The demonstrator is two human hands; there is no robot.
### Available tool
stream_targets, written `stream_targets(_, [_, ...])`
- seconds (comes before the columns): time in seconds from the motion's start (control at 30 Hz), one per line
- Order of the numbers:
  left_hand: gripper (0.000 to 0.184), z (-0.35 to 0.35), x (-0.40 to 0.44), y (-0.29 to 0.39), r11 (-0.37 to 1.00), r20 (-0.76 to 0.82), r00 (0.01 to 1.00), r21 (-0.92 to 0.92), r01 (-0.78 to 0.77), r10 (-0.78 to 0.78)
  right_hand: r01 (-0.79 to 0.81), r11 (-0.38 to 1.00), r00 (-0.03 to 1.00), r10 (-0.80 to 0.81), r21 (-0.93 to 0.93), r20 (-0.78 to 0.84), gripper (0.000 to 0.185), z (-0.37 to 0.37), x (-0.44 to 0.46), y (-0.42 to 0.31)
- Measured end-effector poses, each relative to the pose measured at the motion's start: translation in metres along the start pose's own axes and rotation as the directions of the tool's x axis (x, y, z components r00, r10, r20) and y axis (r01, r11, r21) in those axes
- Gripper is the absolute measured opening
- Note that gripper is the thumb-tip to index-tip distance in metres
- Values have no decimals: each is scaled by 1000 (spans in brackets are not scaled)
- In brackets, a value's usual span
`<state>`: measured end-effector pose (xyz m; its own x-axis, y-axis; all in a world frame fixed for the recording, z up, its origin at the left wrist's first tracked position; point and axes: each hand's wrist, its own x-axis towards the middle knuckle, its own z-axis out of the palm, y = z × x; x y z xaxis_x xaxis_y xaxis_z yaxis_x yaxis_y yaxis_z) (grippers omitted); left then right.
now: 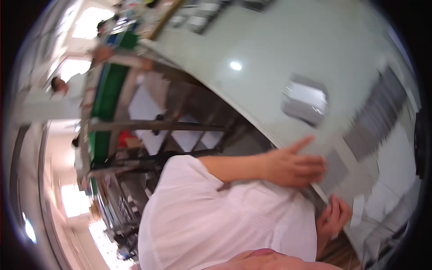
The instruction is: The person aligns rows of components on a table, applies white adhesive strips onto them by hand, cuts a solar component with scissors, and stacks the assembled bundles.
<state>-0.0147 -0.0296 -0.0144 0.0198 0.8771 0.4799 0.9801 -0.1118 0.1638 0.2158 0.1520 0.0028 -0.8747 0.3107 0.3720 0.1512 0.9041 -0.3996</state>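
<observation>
My left hand [294, 166] hovers near the table's edge, thumb spread and fingers loosely bent, with nothing visible in it. Lower right, my right hand [334, 218] is beside the table edge, its fingers partly curled and apart; no object shows in it. Beyond the left hand lies a grey packet with a white band and a shiny surface [306, 101], apart from both hands. Close to the left fingertips rests a flat grey piece [335, 168] on the table. A long row of overlapping grey pieces [378, 112] stretches away on the right. Motion blurs the details.
The pale, glossy tabletop [234, 94] reflects a light. Several grey-and-white packets [202, 18] lie at its far end. White sheets [396, 166] are at the right. On the left stands a rack [157, 126] with white sheets and green surfaces. Another person [58, 90] is farther off.
</observation>
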Motion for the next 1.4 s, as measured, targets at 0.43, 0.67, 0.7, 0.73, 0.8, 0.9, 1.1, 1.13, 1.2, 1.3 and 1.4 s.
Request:
stream_targets(0.43, [47, 2, 1, -8, 998, -129, 991, -50, -23, 16, 153, 988, 987, -153, -5, 46, 28, 8, -3, 28])
stream_targets(0.67, [50, 0, 2, -9, 997, -132, 991, -78, -19, 9, 212, 976, 977, -211, -44, 33, 29, 18, -7, 43])
stream_targets(0.7, [51, 0, 2, -8, 997, -131, 991, -79, -19, 8, 212, 976, 977, -211, -48, 34, 29, 19, -8, 44])
stream_targets(0.73, [52, 0, 2, -8, 997, -129, 992, -81, -18, 7, 211, 976, 977, -210, -51, 37, 29, 20, -10, 45])
stream_targets(0.8, [54, 1, 2, -7, 996, -134, 991, -85, -14, 2, 207, 977, 978, -206, -49, 34, 29, 21, -9, 45])
stream_targets(0.9, [57, 1, 1, -7, 996, -137, 991, -90, -12, -1, 201, 979, 979, -201, -32, 14, 28, 18, -6, 39])
stream_targets(1.1, [63, 0, 2, -9, 995, -109, 994, -98, -9, -1, 183, 983, 983, -182, 16, -29, 26, 17, 3, 27])
stream_targets(1.13, [64, 0, 2, -9, 995, -108, 994, -102, -9, -2, 166, 986, 986, -165, 24, -41, 26, 16, 5, 20])
stream_targets(1.2, [65, 0, 1, -8, 994, -106, 994, -107, -8, -3, 141, 990, 989, -139, 33, -49, 25, 14, 6, 15])
stream_targets(1.3, [65, -2, 2, -9, 994, -85, 996, -109, -4, -5, 122, 992, 992, -120, 33, -45, 25, 15, 5, 13])
stream_targets(1.4, [61, -4, 3, -9, 993, -72, 997, -115, -1, -7, 112, 993, 992, -111, 19, -51, 25, 16, 4, 14])
